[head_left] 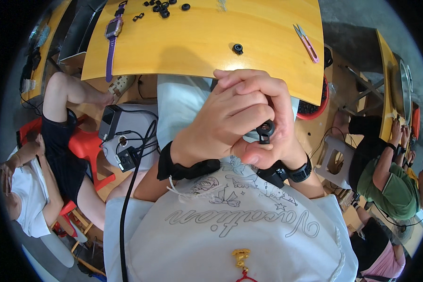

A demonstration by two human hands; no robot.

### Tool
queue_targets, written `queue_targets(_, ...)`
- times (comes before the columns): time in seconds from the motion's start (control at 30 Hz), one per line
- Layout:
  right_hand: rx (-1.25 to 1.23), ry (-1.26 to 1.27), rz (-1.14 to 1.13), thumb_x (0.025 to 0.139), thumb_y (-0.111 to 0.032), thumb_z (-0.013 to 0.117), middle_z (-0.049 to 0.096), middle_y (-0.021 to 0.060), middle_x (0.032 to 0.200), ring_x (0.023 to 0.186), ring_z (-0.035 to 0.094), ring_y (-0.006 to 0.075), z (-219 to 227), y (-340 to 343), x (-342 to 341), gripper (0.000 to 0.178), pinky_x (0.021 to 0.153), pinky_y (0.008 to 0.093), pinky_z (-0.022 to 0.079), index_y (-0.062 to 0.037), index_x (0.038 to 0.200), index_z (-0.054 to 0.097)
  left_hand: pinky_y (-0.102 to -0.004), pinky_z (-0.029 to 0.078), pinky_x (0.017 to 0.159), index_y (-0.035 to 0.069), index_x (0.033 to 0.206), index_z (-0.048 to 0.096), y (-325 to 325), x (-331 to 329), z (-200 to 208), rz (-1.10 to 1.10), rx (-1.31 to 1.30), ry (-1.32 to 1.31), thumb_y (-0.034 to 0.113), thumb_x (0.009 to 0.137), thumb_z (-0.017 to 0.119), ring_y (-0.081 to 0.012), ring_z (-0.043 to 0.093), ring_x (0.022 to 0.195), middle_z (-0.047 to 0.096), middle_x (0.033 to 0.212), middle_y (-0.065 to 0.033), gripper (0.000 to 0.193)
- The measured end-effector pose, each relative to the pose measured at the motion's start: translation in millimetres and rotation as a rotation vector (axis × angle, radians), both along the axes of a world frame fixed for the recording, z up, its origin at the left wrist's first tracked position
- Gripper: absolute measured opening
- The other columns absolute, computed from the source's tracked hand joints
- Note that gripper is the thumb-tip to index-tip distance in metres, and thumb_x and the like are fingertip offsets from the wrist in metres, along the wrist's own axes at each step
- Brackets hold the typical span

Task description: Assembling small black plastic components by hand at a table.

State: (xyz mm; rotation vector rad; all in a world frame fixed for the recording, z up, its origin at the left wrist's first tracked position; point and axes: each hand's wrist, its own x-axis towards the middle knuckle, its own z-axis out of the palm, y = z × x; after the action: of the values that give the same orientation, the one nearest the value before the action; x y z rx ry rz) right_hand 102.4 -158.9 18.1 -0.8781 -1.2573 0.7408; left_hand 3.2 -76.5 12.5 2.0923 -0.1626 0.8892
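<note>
Black plastic part (265, 131): small ring-ended piece, pinched between the fingers of both hands, near the person's chest.
Right hand (272, 120): fingers curled shut around the part, thumb under it.
Left hand (221, 124): folded over the right, fingers closed against the part.
Surface (197, 42): yellow wood, just beyond the hands.
Loose black ring (238, 48): alone near its front edge.
Black rings (162, 7): clustered at the far edge.
Pink snips (306, 43): far right.
Purple watch (112, 35): far left.
</note>
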Motion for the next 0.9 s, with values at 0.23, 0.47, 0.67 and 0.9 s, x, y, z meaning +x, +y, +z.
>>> queue_targets(0.23,0.362,-0.142,-0.108,0.068,-0.027,0.068,0.048,0.0152,0.100,0.091,0.052,0.0291,-13.3,13.1,-1.9,0.051,0.084,0.0460,0.044,0.0011,0.104,0.045,-0.0341,0.033,0.072,0.009,0.082,0.053,-7.4,0.0,4.1,-0.070,-0.114,0.002,0.042,0.077,0.051,-0.0230,0.048,0.076,0.054,0.082,-0.0032,0.033)
queue_targets(0.47,0.441,-0.194,-0.213,0.076,-0.028,0.058,0.049,0.0209,0.096,0.080,0.055,0.0305,-15.0,11.6,-0.6,0.042,0.074,0.0427,0.049,0.0035,0.101,0.046,-0.0318,0.041,0.068,0.005,0.086,0.056,-5.5,3.2,8.2,-0.024,0.001,-0.081,0.019,0.072,0.057,-0.0233,0.054,0.079,0.056,0.090,-0.0076,0.019)
queue_targets(0.67,0.524,-0.181,-0.252,0.079,-0.027,0.054,0.047,0.0244,0.095,0.078,0.054,0.0313,-10.2,12.7,-2.3,0.040,0.069,0.0407,0.049,0.0037,0.104,0.044,-0.0297,0.039,0.065,0.007,0.077,0.056,-12.4,9.0,8.2,0.065,-0.028,-0.133,0.025,0.073,0.059,-0.0184,0.053,0.073,0.056,0.084,-0.0023,0.019)
queue_targets(0.9,0.575,-0.186,-0.215,0.083,-0.032,0.053,0.047,0.0242,0.095,0.077,0.052,0.0278,-5.1,12.5,1.6,0.044,0.066,0.0380,0.047,0.0038,0.106,0.042,-0.0326,0.037,0.067,0.006,0.075,0.053,-7.5,10.3,24.4,-0.025,-0.007,-0.145,0.026,0.069,0.062,-0.0190,0.051,0.070,0.055,0.080,-0.0017,0.023)
